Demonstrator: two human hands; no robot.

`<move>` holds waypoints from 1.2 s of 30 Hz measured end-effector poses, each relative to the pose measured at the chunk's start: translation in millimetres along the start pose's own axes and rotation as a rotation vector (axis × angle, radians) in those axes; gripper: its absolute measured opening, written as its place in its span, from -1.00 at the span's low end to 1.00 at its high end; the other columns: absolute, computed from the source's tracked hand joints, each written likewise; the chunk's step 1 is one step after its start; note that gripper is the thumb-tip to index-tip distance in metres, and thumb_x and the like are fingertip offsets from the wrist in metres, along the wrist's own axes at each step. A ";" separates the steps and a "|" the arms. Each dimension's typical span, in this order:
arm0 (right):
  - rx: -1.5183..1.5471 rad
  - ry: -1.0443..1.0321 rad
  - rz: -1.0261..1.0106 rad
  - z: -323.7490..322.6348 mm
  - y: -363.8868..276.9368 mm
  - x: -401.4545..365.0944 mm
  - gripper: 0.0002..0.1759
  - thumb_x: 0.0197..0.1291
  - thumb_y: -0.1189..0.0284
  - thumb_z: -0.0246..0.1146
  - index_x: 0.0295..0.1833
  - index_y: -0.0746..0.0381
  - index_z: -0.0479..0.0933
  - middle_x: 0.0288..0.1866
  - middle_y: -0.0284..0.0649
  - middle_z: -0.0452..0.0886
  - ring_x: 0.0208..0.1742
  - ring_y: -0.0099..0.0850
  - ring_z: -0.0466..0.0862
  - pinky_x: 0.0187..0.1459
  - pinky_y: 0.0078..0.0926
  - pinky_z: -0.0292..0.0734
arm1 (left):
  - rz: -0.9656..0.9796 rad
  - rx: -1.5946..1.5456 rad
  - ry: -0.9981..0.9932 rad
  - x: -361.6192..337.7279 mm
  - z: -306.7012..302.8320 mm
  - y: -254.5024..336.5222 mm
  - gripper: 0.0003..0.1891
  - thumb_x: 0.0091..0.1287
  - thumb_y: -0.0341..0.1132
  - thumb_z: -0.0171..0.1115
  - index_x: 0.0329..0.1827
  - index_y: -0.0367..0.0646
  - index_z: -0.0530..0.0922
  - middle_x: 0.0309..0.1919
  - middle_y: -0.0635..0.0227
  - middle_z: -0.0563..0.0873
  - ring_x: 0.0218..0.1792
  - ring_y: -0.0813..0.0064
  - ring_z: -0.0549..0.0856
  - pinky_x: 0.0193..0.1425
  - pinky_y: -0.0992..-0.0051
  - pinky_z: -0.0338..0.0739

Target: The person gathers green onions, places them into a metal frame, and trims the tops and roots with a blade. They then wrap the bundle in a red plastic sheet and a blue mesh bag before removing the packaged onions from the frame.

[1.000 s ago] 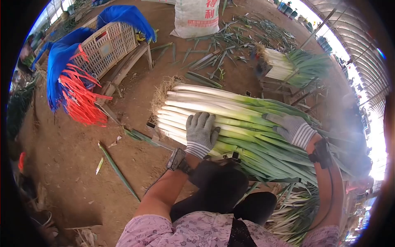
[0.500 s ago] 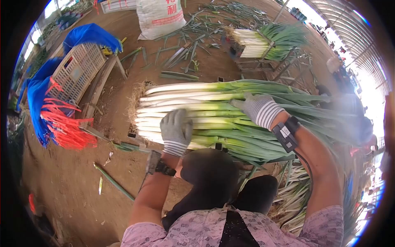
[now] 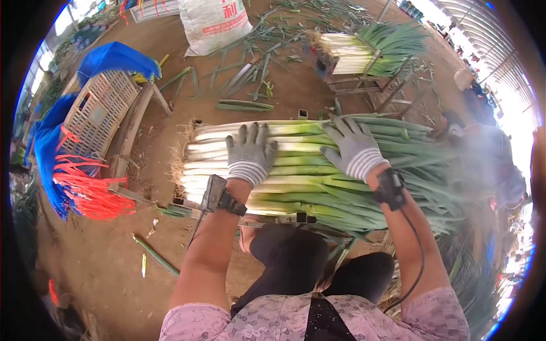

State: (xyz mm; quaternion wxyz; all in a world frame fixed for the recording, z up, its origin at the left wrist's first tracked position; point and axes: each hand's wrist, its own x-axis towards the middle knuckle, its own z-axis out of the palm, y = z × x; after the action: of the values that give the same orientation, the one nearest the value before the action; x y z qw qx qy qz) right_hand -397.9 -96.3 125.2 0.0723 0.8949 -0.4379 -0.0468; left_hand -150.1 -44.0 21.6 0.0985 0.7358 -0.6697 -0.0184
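A wide layer of leeks (image 3: 296,187) lies side by side in front of me, white stems and roots to the left, green leaves to the right. My left hand (image 3: 250,152), in a grey glove with a striped cuff, lies flat on the white stems with its fingers spread. Further right, my right hand (image 3: 352,145), gloved alike, rests with fingers apart on the far part of the layer, where white turns to green. Neither hand grips a leek. Black devices are strapped to both wrists.
To the left stand a plastic crate (image 3: 101,111), blue cloth (image 3: 116,57) and a bundle of red strips (image 3: 94,190). A white sack (image 3: 215,25) and leaf scraps are at the back. Another stack of leeks (image 3: 355,54) sits on a stand at back right.
My left hand has moved up and slightly right, its curled fingers now spread flat. My right hand has opened its fingers wider on the leeks. The view has shifted slightly.
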 end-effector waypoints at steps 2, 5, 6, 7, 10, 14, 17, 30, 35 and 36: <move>-0.014 0.002 0.016 -1.3 -0.2 -5.1 -0.30 0.37 -0.07 0.05 0.49 0.07 0.33 0.54 -0.12 0.30 0.56 -0.13 0.23 0.50 -0.01 0.12 | -0.007 -0.025 -0.031 2.4 -8.3 0.2 -0.38 0.55 0.10 -0.24 0.57 0.01 0.21 0.54 0.23 0.28 0.55 0.13 0.21 0.55 -0.13 0.03; 0.009 -0.066 0.047 -6.6 -1.4 -3.7 -0.32 0.39 -0.06 0.03 0.48 0.07 0.33 0.55 -0.10 0.27 0.56 -0.10 0.23 0.52 -0.02 0.11 | -0.044 -0.080 -0.112 17.3 -23.3 10.0 -0.38 0.55 0.10 -0.26 0.54 -0.06 0.25 0.53 0.20 0.30 0.55 0.18 0.23 0.56 -0.11 0.03; 0.009 -0.080 0.046 -7.5 -1.5 -1.6 -0.32 0.39 -0.07 0.02 0.49 0.07 0.33 0.56 -0.10 0.27 0.56 -0.10 0.23 0.52 -0.03 0.12 | -0.034 -0.097 -0.089 21.9 -19.1 12.9 -0.37 0.55 0.10 -0.26 0.54 -0.08 0.26 0.53 0.20 0.30 0.54 0.19 0.24 0.56 -0.10 0.02; -0.022 -0.082 0.038 -8.1 -2.0 -2.8 -0.32 0.40 -0.08 0.00 0.49 0.07 0.34 0.55 -0.08 0.27 0.55 -0.08 0.26 0.51 -0.04 0.14 | -0.027 -0.117 -0.067 27.3 -10.4 14.6 -0.37 0.55 0.10 -0.26 0.53 -0.10 0.26 0.52 0.19 0.31 0.54 0.19 0.24 0.56 -0.09 0.02; -0.052 -0.127 0.023 -13.1 -4.8 -0.5 -0.32 0.40 -0.09 -0.01 0.47 0.07 0.36 0.53 -0.08 0.30 0.52 -0.07 0.29 0.48 -0.04 0.19 | -0.021 -0.172 -0.081 22.8 -8.4 15.2 -0.36 0.56 0.10 -0.27 0.52 -0.14 0.28 0.51 0.16 0.34 0.53 0.19 0.26 0.58 0.00 0.03; 0.070 -0.338 0.128 -71.0 -9.4 41.1 -0.33 0.41 -0.09 -0.03 0.44 0.11 0.40 0.46 -0.04 0.38 0.46 -0.11 0.38 0.46 -0.06 0.23 | -0.006 -0.164 -0.043 20.1 -1.1 8.1 -0.37 0.55 0.08 -0.25 0.50 -0.15 0.30 0.51 0.14 0.34 0.53 0.17 0.27 0.59 0.07 0.04; 0.090 -0.254 0.132 0.8 33.9 57.0 -0.26 0.41 -0.14 -0.10 0.45 0.17 0.36 0.51 -0.02 0.34 0.51 -0.08 0.32 0.49 -0.06 0.17 | 0.011 -0.151 -0.017 20.6 0.4 8.7 -0.39 0.55 0.05 -0.23 0.49 -0.16 0.32 0.49 0.12 0.37 0.51 0.15 0.31 0.57 0.04 0.07; 0.089 -0.260 0.202 -6.0 24.3 35.7 -0.42 0.44 -0.03 -0.13 0.38 0.00 0.45 0.47 -0.20 0.42 0.48 -0.19 0.39 0.49 -0.06 0.18 | 0.075 -0.092 -0.021 26.4 -5.3 11.3 -0.46 0.52 0.04 -0.17 0.47 0.03 0.37 0.45 0.20 0.41 0.46 0.15 0.34 0.51 -0.01 0.14; 0.162 -0.243 0.205 5.5 28.1 41.3 -0.43 0.43 -0.07 -0.11 0.38 -0.06 0.44 0.47 -0.20 0.42 0.47 -0.09 0.38 0.47 -0.03 0.19 | 0.178 -0.104 0.062 36.5 16.6 -1.4 -0.49 0.55 0.01 -0.22 0.48 0.11 0.36 0.46 0.25 0.41 0.45 0.13 0.34 0.49 -0.09 0.15; 0.194 -0.250 0.189 6.3 32.2 41.5 -0.42 0.43 -0.09 -0.10 0.39 -0.07 0.43 0.49 -0.19 0.39 0.48 -0.04 0.35 0.49 -0.02 0.15 | 0.204 -0.117 0.059 37.4 17.8 -0.3 -0.50 0.55 0.01 -0.22 0.48 0.13 0.36 0.45 0.26 0.41 0.45 0.14 0.35 0.48 -0.09 0.16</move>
State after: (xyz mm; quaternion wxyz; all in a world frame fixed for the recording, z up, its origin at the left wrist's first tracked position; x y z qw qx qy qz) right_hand -398.4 -149.2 123.6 -0.0650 0.8398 -0.5280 -0.1082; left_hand -148.8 -83.1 8.0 0.1622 0.6570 -0.7358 -0.0256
